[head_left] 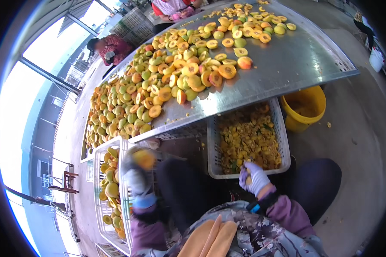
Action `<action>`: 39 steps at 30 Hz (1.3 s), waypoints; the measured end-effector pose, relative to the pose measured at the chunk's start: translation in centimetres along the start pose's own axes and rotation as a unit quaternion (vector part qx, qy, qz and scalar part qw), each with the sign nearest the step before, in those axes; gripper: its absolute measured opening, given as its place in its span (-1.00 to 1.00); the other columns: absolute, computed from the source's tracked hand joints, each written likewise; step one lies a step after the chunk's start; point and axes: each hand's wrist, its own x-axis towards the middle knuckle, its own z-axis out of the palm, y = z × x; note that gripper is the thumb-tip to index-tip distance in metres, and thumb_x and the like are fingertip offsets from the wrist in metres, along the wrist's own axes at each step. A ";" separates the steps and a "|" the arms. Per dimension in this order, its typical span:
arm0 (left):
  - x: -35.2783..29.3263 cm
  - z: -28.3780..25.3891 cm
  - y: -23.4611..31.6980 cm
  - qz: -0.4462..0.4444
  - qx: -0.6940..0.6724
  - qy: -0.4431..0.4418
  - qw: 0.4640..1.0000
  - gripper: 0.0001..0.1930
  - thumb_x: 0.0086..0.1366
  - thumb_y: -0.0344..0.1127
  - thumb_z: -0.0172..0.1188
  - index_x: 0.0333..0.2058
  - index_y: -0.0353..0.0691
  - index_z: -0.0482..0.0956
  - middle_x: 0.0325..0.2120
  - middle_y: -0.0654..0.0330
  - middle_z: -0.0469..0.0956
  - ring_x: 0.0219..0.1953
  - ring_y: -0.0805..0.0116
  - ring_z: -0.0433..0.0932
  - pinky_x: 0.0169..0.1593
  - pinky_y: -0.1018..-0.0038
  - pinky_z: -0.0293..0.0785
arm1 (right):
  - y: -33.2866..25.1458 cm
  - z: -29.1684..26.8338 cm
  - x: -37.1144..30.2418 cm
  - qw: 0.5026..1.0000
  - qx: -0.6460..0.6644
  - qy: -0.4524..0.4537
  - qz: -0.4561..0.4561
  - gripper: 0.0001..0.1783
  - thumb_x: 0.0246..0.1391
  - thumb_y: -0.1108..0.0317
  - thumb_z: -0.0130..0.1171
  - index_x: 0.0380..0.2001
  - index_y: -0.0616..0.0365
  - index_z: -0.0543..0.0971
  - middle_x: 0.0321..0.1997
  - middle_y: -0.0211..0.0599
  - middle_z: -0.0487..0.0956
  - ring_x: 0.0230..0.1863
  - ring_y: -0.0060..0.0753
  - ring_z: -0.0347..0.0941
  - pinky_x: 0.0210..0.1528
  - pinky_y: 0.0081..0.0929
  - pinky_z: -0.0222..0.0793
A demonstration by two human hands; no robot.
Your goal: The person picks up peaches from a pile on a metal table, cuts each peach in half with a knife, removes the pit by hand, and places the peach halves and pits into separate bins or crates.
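My left hand point(138, 177), in a pale glove and smeared by motion, is over the edge of the white crate point(123, 188) at the left. A yellow-orange peach half point(144, 159) shows at its fingers. My right hand point(256, 179), in a white and purple glove, is closed at the near rim of the pale crate point(286, 150) of pits and scraps. Its fingers curl round something small that I cannot make out. Peach halves point(112, 190) fill the white crate. The other crate holds yellow-brown fruit pits and scraps point(251, 143).
A metal table point(283, 64) ahead carries a large heap of halved peaches point(158, 81). A yellow bucket point(294, 121) stands right of the pit crate, under the table edge. Two people point(116, 47) point(176, 8) sit at the far side. A white bucket point(376, 60) is far right.
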 end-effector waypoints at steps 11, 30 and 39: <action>9.4 5.2 -5.4 -0.091 0.076 -0.138 0.983 -0.53 0.12 -0.26 0.22 0.04 -0.14 0.44 -0.16 -0.06 0.53 -0.14 0.12 0.53 0.01 0.35 0.38 | -1.2 1.2 -2.0 0.973 -0.227 0.030 -0.028 -0.78 0.07 0.22 0.11 -0.37 0.14 0.39 -0.67 -0.36 0.35 -0.80 -0.50 0.27 -0.78 -0.46 0.25; 9.1 19.1 -2.8 -0.410 -0.321 -0.439 0.732 -0.56 0.07 -0.20 0.31 -0.07 -0.19 0.46 -0.25 0.10 0.59 -0.22 0.30 0.58 -0.15 0.44 0.51 | -1.8 2.5 -1.6 0.777 -0.549 0.039 -0.304 -0.71 0.06 0.26 0.16 -0.33 0.27 0.39 -0.59 -0.09 0.49 -0.58 -0.13 0.47 -0.50 -0.36 0.38; -2.9 12.8 8.4 -0.371 -0.503 -0.401 0.670 -0.51 0.40 0.07 -0.25 0.05 -0.18 0.36 -0.03 0.11 0.48 -0.04 0.15 0.49 0.08 0.23 0.38 | 0.6 6.0 -5.2 0.608 -0.634 0.026 -0.478 -0.65 0.04 0.23 0.18 -0.21 0.19 0.34 -0.62 0.04 0.48 -0.56 0.16 0.46 -0.56 -0.07 0.35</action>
